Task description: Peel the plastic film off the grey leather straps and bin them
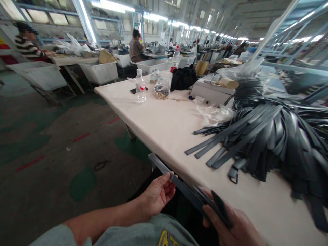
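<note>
My left hand [157,194] pinches a long dark grey strap [179,182] below the near edge of the cream table [164,123]. The strap runs from beyond my left hand down to my right hand [230,223], which is closed around its other end together with a few more dark strips. A large heap of similar dark straps [271,136] lies on the table to the right, several ends fanning toward me. One strap with a metal buckle [233,174] sits at the heap's near edge.
On the far end of the table stand a water bottle [140,86], a phone, a plastic bag of small parts [162,87], a black bag [183,78] and a white box [211,93]. White bins [99,71] and seated people are beyond. The floor lies to the left.
</note>
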{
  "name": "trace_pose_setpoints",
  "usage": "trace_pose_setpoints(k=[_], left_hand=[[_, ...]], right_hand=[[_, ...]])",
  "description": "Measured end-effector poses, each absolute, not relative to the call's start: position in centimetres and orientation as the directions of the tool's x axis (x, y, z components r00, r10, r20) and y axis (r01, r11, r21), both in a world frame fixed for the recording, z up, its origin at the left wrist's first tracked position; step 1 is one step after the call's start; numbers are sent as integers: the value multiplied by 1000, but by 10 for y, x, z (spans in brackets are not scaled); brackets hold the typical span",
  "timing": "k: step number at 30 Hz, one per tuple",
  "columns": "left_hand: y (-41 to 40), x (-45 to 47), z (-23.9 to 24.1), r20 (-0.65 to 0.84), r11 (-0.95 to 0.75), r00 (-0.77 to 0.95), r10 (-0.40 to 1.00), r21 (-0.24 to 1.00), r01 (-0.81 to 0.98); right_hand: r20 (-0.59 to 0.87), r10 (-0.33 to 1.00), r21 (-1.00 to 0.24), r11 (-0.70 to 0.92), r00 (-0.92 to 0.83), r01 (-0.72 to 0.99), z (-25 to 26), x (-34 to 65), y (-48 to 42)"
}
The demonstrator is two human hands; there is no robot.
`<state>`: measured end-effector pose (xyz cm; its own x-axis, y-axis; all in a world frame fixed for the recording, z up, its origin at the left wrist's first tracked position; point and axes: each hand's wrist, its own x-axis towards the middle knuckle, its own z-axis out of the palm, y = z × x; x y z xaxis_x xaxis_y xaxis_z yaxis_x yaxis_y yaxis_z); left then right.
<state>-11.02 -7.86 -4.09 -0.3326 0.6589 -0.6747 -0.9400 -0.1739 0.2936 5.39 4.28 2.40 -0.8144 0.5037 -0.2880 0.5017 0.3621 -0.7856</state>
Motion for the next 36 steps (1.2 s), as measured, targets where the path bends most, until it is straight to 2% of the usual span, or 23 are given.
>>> trace_pose_setpoints(k=[2,4,9,15,17,20,22,28,32,36], left_hand=[[-79,-103,-40,-626,-109,-281,728,298,-948],[-78,-101,-39,-590,-95,-282,757,327,-940],[-78,-117,-41,-668,-223,-386,636,319,-921],[-77,-102,-41,-611,-84,-282,739,332,-940],[-76,-102,-42,-603,-84,-297,741,355,-931],[-75,-111,-44,-647,-165,-359,673,342,-925],[-75,-115,-45,-672,-187,-369,643,329,-926],[-74,-103,-40,-682,-61,-271,679,316,-947],[-76,-103,-36,-677,-87,-321,662,356,-930],[-79,-95,-38,-661,22,-206,722,320,-947]], right_hand=[[-229,487,-765,445,-843,465,19,35,38],[-223,479,-764,455,-849,457,15,19,36],[-309,522,-782,336,-795,525,24,46,49],[-191,510,-732,496,-839,468,21,31,44],[-202,509,-747,472,-836,468,17,20,42],[-278,502,-786,372,-819,494,22,32,47],[-272,522,-788,361,-808,498,29,50,51],[-160,532,-740,493,-831,458,24,37,44],[-176,548,-734,480,-817,480,21,30,45],[-178,572,-695,503,-801,513,30,38,45]])
